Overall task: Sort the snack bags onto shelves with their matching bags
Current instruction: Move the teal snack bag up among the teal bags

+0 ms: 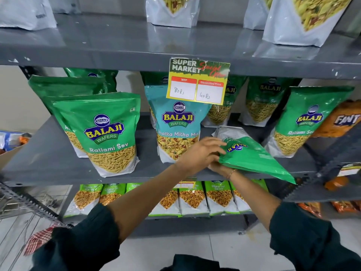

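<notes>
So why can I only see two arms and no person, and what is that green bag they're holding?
The camera sits on the person's head and looks down, so you see only their arms in dark sleeves. In front is a grey metal shelf with snack bags standing on it: shiny green Ratlami Sev bags and one light blue Khatta Mitha Mix bag. A yellow price card hangs from the shelf above. Both hands hold a green snack bag, tipped upside down over the shelf. The left hand rests on top of it and the right hand supports it from underneath. It looks like it matches the green ones.
</notes>
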{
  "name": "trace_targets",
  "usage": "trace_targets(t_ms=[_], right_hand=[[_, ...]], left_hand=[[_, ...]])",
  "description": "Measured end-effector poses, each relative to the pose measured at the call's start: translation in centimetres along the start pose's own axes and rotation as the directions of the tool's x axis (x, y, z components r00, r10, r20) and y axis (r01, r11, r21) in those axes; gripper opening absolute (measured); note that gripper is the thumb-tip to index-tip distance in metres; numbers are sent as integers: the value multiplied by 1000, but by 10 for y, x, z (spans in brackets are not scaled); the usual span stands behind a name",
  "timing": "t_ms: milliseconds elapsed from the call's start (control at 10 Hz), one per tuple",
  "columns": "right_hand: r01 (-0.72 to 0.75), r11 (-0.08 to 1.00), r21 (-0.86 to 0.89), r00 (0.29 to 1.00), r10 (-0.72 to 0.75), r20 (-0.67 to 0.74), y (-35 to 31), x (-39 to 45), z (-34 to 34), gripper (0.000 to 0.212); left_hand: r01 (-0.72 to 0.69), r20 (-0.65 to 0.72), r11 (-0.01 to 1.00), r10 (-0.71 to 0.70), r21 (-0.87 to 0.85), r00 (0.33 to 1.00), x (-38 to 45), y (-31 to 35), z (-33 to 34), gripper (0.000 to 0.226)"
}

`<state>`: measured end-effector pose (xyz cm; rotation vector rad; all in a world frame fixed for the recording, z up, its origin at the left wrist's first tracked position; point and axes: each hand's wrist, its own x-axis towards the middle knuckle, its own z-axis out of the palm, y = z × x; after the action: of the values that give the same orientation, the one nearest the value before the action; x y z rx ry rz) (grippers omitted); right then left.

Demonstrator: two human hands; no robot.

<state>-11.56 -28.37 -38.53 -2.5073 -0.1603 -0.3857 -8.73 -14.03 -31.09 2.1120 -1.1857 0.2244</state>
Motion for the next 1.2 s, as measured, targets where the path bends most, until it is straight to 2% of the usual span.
trace_targets(t_ms=[100,200,300,400,500,600,700,800,900,1000,1100,1200], right_hand=[[-268,940,213,939,204,278,-9,1,-9,28],[-477,606,636,851,499,163,21,-39,-19,7],[-499,464,732,684,729,5,54,-60,-49,25],[-440,564,699,768,640,-32,59,-54,-82,48],[-295,705,645,841,512,-174,51,-40,-104,59],[-301,795,528,828,492,-269,38,-17,-111,30],[-321,811,488,821,495,-283,46,-3,-114,54],[-282,787,548,820,494,-287,47,13,-118,29],[-263,805,532,825,474,-308,51,31,-121,36],[-274,798,536,825,482,-296,56,49,-127,44],[-328,744,582,858,493,-146,58,65,-133,43],[-412,744,526,891,449,62,66,70,-128,79]], left_hand=[[-70,-54,997,71,12,996,-2,-3,7,23],[-95,-104,995,93,-14,990,0,-4,11,19],[-108,-132,993,101,-41,986,1,-4,13,21],[38,-94,983,-56,-180,994,-1,-2,20,40],[219,42,926,-217,-308,975,0,-3,30,66],[403,183,894,-370,-196,911,6,-17,42,97],[470,186,882,-456,-41,871,23,-32,50,102],[520,148,846,-502,-117,852,52,-37,53,84],[526,90,840,-519,-130,850,74,-44,57,59],[548,93,779,-548,-304,831,85,-53,57,45],[545,54,758,-566,-359,823,92,-61,58,38],[579,20,760,-601,-295,799,98,-66,65,52]])
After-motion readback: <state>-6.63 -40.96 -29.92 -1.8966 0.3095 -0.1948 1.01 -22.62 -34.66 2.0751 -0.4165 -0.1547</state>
